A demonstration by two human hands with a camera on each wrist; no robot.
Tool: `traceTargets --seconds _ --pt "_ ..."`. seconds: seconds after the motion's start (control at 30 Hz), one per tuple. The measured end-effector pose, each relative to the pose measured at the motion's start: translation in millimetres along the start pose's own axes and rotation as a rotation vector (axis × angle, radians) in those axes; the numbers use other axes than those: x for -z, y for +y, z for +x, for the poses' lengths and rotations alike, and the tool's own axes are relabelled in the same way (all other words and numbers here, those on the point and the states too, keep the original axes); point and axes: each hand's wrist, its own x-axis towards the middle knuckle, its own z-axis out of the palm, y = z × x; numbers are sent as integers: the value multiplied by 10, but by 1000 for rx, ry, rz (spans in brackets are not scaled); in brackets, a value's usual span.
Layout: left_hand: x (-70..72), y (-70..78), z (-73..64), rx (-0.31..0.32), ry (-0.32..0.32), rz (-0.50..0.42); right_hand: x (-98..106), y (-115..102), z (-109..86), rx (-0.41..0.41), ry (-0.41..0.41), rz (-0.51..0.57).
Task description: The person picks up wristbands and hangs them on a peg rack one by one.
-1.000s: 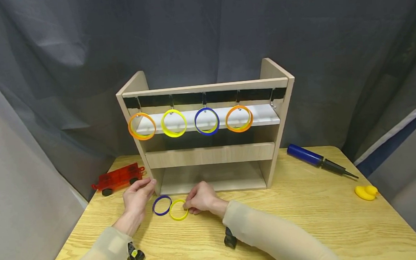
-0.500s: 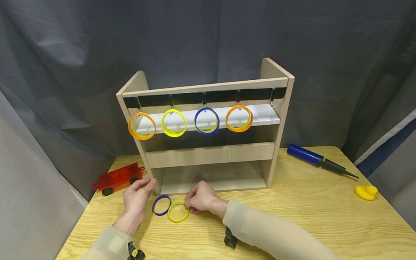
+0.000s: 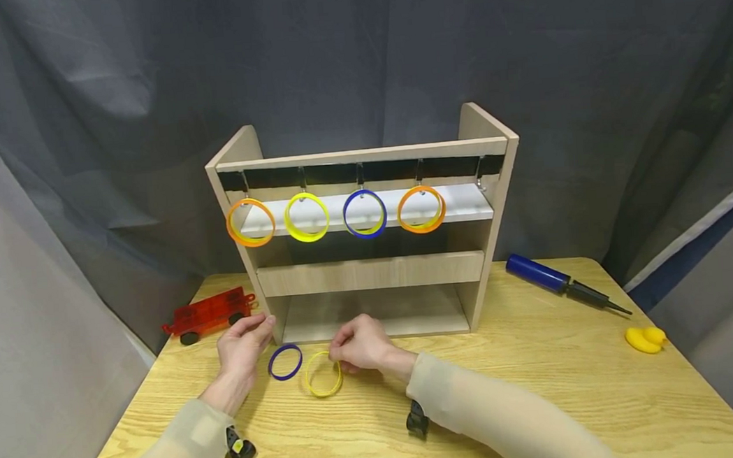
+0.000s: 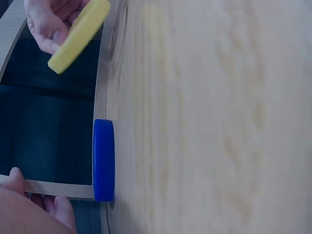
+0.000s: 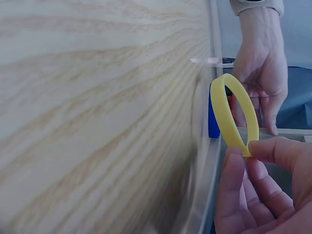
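Note:
My right hand (image 3: 362, 343) pinches a yellow ring (image 3: 324, 394) at its rim between thumb and fingers. In the right wrist view the yellow ring (image 5: 223, 114) stands tilted above the tabletop, gripped by the thumb and fingers (image 5: 273, 148). A dark blue ring (image 3: 286, 375) lies flat on the table, just left of it and apart. My left hand (image 3: 243, 348) holds the lower front edge of the wooden shelf's left side panel (image 3: 264, 302). The left wrist view has the blue ring (image 4: 103, 161) beside that hand (image 4: 34, 209), its thumb and fingers about the panel's edge.
Orange, yellow and blue rings (image 3: 367, 237) hang from hooks along the shelf's top bar; the rightmost hook (image 3: 480, 180) bears none. A red toy wagon (image 3: 210, 313) is at left. A blue hand pump (image 3: 536, 275) and a yellow rubber duck (image 3: 645, 340) lie at right.
The yellow ring has come off the table and tilted up, shifting slightly right and away from the blue ring, in my right hand's pinch. My left hand has kept its place.

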Motion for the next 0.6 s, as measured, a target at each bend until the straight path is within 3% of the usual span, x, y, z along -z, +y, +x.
traceTargets --seconds 0.37,0.6 --pt "-9 6 -9 2 2 -5 310 -49 -109 25 -28 -13" --pt "-2 -1 1 9 -5 -2 539 -162 -220 86 -29 -16"
